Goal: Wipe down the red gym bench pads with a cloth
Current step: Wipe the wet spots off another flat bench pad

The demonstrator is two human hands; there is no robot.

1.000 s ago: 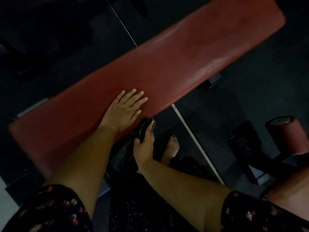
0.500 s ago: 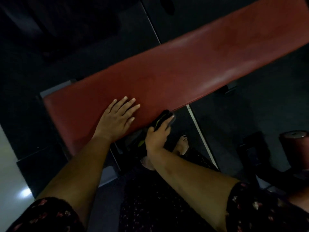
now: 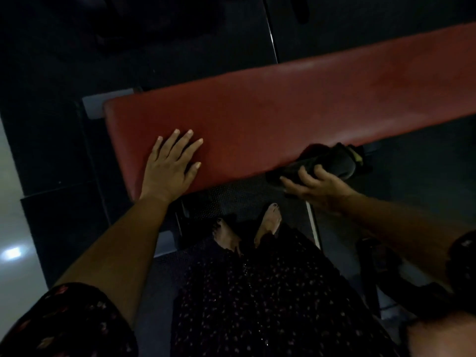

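Tile [image 3: 10,222], pale and shiny, runs down the far left edge, with a dark mat [image 3: 64,215] beside it. Next comes the left end of the red bench pad [image 3: 283,112], which stretches from there up and off the right edge of the view. A bit of grey metal frame [image 3: 94,106] pokes out behind that left end. Your left hand [image 3: 168,164] lies flat on the pad near this end, palm down, fingers straight and spread, holding nothing.

Below the pad, between your arms, your bare left foot [image 3: 226,235] and right foot [image 3: 269,222] stand on the dark floor, and your dark flowered dress [image 3: 257,305] fills the bottom middle.

Further right, the cloth [image 3: 332,161] is a dark bundle with a touch of yellow-green on its far side, and it sits against the near edge of the pad. Your right hand [image 3: 315,185] grips it from the near side, fingers curled round the bundle. A white line [image 3: 313,222] on the floor runs below your wrist. Right of it the view is too dim to tell what stands there.
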